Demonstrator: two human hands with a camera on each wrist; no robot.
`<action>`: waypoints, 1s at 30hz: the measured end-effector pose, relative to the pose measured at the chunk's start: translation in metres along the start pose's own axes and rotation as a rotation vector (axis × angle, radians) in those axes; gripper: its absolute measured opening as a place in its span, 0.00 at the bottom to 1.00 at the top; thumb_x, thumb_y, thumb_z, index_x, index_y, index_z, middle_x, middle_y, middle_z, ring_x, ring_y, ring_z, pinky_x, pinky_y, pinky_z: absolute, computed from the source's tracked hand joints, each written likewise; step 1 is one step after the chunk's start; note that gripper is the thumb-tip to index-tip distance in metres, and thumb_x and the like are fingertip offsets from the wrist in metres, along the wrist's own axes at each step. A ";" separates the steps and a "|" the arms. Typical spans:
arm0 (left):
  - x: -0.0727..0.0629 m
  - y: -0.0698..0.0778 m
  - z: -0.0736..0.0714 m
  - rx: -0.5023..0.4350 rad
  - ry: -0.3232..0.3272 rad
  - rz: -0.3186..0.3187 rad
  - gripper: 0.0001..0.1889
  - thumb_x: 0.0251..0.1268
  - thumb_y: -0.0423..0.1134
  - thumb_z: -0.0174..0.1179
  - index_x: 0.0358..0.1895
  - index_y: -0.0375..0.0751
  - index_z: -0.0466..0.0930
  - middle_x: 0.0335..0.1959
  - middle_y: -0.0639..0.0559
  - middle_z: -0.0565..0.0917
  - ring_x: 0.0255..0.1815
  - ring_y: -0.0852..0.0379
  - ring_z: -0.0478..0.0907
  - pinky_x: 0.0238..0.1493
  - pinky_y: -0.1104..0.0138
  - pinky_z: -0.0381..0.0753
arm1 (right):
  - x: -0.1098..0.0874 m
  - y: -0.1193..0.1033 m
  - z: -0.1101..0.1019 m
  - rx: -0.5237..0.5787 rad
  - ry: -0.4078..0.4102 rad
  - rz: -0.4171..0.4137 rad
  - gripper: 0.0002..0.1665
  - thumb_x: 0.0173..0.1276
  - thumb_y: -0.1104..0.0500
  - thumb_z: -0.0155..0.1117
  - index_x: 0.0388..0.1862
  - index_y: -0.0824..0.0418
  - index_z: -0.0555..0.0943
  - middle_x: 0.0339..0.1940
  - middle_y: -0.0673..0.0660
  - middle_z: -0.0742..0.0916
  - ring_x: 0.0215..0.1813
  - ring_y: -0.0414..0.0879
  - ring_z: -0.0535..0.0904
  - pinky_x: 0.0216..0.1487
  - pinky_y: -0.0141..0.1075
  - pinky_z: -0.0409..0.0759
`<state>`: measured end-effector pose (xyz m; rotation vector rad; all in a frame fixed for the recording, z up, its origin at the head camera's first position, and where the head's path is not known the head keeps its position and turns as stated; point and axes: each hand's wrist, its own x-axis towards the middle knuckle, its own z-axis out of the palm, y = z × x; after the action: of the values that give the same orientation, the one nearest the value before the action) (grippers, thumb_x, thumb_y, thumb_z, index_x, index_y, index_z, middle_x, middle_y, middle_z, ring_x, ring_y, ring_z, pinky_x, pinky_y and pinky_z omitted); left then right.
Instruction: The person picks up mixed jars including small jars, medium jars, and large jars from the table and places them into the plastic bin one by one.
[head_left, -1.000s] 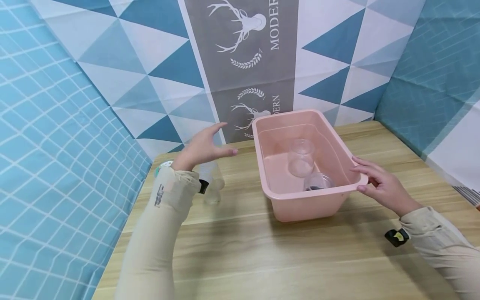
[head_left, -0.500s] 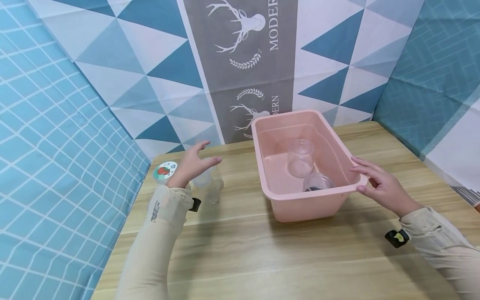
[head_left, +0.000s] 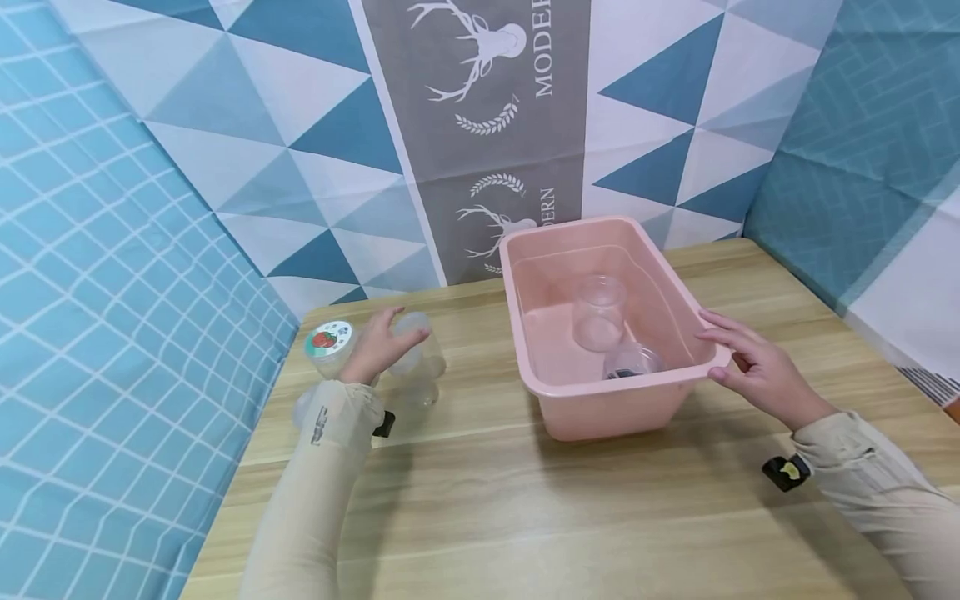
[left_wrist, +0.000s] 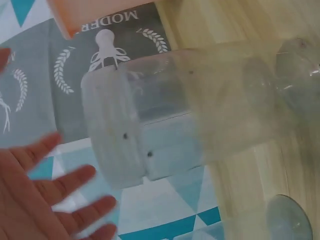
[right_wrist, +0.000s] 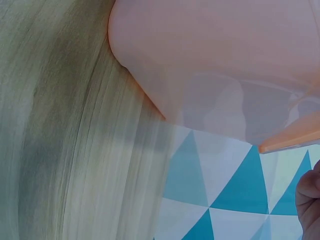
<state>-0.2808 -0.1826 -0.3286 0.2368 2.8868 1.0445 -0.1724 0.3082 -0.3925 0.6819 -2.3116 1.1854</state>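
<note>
My left hand (head_left: 375,350) hovers with fingers spread among clear plastic jars at the table's left. In the left wrist view a clear jar with a translucent lid (left_wrist: 165,115) stands just beyond the fingertips, apart from them. A jar with a green-rimmed, red-pictured lid (head_left: 330,342) is beside the hand; another clear piece (head_left: 302,407) is partly behind the sleeve. My right hand (head_left: 765,367) grips the near right corner of the pink basin (head_left: 592,412), thumb below and fingers over the rim. Inside the basin lie a clear jar (head_left: 600,312) and a clear container with something dark (head_left: 632,360).
The wooden table (head_left: 480,517) backs onto a patterned wall covering (head_left: 337,167). Blue tiled sheeting (head_left: 135,333) bounds the left side, and teal sheeting (head_left: 825,183) the right.
My left hand has moved left and down toward the jars, bringing the lid with the red picture into sight. The right hand stays on the basin's rim.
</note>
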 end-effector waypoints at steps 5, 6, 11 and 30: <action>-0.002 -0.010 0.007 0.063 0.000 -0.116 0.38 0.66 0.52 0.55 0.71 0.30 0.57 0.69 0.30 0.62 0.67 0.35 0.62 0.62 0.46 0.66 | 0.000 0.001 0.000 0.020 -0.004 -0.003 0.26 0.54 0.71 0.71 0.53 0.72 0.77 0.67 0.32 0.68 0.64 0.23 0.62 0.52 0.14 0.65; -0.002 -0.012 0.009 0.062 -0.006 -0.134 0.38 0.66 0.52 0.55 0.71 0.30 0.57 0.69 0.30 0.62 0.66 0.35 0.63 0.61 0.46 0.67 | 0.000 0.001 0.000 0.015 -0.003 -0.005 0.26 0.54 0.71 0.71 0.53 0.72 0.77 0.67 0.32 0.68 0.64 0.23 0.62 0.51 0.14 0.65; -0.003 -0.024 0.015 -0.006 0.010 -0.167 0.37 0.65 0.51 0.55 0.71 0.33 0.57 0.68 0.30 0.64 0.64 0.36 0.66 0.59 0.47 0.68 | 0.000 0.001 0.000 -0.025 0.011 -0.021 0.24 0.56 0.70 0.70 0.53 0.70 0.77 0.68 0.32 0.68 0.60 0.24 0.65 0.41 0.13 0.67; -0.007 -0.060 0.042 -0.303 0.074 -0.086 0.37 0.57 0.38 0.66 0.66 0.27 0.58 0.59 0.30 0.70 0.59 0.38 0.68 0.60 0.48 0.66 | 0.003 -0.009 -0.003 -0.155 -0.014 0.022 0.25 0.60 0.67 0.66 0.57 0.52 0.81 0.66 0.25 0.66 0.26 0.34 0.66 0.25 0.25 0.65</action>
<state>-0.2769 -0.2028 -0.3990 0.0581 2.7202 1.4791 -0.1693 0.3056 -0.3836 0.6112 -2.3979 1.0013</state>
